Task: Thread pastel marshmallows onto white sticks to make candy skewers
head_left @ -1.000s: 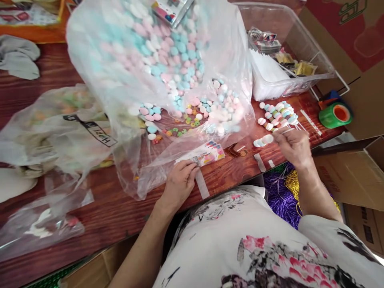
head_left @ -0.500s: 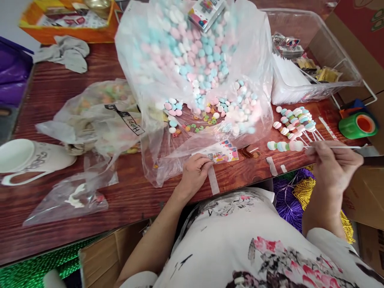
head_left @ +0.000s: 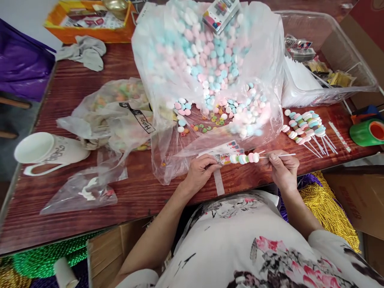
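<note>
My right hand [head_left: 283, 170] pinches the white stick of a candy skewer [head_left: 244, 158] threaded with pink, white, blue and green pieces, held level above the table edge. The skewer's candy end points at my left hand [head_left: 201, 171]. My left fingers are closed on a small clear printed bag [head_left: 222, 158], whose far end meets the tip of the skewer; I cannot tell whether the tip is inside. Behind it lie similar printed bags [head_left: 235, 147]. Several finished-looking skewers [head_left: 307, 127] lie in a pile at the right, sticks toward me.
A large plastic bag of pastel candies [head_left: 210, 52] fills the middle. To its left are a knotted bag [head_left: 120, 104], a white mug [head_left: 51, 152] and a clear bag [head_left: 81, 198]. At right stand a clear bin [head_left: 327, 96] and green tape [head_left: 364, 134].
My right hand has brought the candy skewer leftward from beside the skewer pile to my left hand. The left hand stays near the printed bags. The view has shifted slightly.
</note>
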`<state>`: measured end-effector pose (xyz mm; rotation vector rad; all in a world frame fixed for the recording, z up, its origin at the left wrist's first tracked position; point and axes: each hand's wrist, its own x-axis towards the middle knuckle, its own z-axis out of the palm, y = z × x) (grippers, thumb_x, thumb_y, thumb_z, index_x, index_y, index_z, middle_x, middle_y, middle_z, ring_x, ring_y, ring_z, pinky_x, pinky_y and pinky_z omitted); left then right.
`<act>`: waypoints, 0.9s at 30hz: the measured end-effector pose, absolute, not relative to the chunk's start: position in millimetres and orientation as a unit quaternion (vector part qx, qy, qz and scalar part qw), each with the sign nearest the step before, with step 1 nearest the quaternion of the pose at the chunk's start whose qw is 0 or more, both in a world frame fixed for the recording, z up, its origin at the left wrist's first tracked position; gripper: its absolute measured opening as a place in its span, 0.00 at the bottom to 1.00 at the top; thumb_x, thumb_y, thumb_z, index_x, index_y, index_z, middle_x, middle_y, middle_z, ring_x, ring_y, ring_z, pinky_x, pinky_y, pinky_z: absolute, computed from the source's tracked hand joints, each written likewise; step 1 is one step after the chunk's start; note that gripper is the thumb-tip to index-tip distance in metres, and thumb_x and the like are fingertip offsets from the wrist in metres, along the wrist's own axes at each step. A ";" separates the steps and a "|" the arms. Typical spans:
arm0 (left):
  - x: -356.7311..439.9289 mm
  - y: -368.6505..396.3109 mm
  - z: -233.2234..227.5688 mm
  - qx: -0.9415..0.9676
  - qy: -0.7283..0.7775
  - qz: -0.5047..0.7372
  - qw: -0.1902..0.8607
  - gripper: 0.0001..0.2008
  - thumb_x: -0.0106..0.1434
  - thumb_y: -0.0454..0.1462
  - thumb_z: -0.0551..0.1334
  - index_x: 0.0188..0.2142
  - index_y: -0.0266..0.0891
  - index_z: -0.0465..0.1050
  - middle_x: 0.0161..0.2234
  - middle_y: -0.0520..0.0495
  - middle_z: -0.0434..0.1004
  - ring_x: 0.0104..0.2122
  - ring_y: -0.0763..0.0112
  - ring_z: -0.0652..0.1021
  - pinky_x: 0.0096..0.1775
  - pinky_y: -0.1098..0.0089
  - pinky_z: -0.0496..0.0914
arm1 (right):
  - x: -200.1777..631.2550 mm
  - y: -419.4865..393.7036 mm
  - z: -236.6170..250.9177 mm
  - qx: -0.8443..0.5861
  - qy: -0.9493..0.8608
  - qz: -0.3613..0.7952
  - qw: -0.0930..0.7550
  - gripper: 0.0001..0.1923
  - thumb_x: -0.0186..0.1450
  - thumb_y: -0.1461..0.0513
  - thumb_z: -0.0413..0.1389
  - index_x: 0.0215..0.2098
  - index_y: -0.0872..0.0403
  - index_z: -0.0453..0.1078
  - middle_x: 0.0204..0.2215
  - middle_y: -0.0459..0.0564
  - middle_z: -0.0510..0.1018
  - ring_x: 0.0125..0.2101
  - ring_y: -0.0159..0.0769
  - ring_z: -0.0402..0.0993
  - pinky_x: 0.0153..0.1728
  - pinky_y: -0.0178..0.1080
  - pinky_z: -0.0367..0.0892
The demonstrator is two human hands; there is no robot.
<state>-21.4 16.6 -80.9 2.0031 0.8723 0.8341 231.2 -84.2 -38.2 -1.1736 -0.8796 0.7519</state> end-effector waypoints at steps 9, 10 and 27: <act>-16.1 11.3 -78.8 0.833 0.285 0.339 0.332 0.06 0.64 0.37 0.63 0.32 0.38 0.76 0.32 0.45 0.79 0.34 0.69 0.78 0.39 0.66 0.73 | 227.8 -89.8 -32.3 -0.486 -0.495 0.384 0.610 0.07 0.65 0.62 0.59 0.33 0.49 0.79 0.26 0.47 0.81 0.26 0.33 0.75 0.28 0.37 0.70; -15.9 11.5 -75.7 0.839 0.283 0.337 0.320 0.06 0.65 0.37 0.63 0.33 0.38 0.75 0.34 0.44 0.78 0.36 0.68 0.78 0.40 0.65 0.73 | 227.6 -87.8 -33.5 -0.477 -0.469 0.405 0.624 0.06 0.65 0.61 0.59 0.32 0.49 0.79 0.26 0.47 0.80 0.26 0.33 0.74 0.26 0.36 0.70; 14.2 -11.4 -32.0 0.842 0.246 0.127 0.462 0.19 0.63 0.51 0.62 0.40 0.37 0.70 0.34 0.48 0.76 0.33 0.68 0.75 0.37 0.70 0.68 | 239.8 -83.5 7.9 -0.407 -0.659 0.354 0.524 0.08 0.65 0.63 0.58 0.40 0.47 0.79 0.30 0.47 0.82 0.29 0.35 0.77 0.35 0.42 0.73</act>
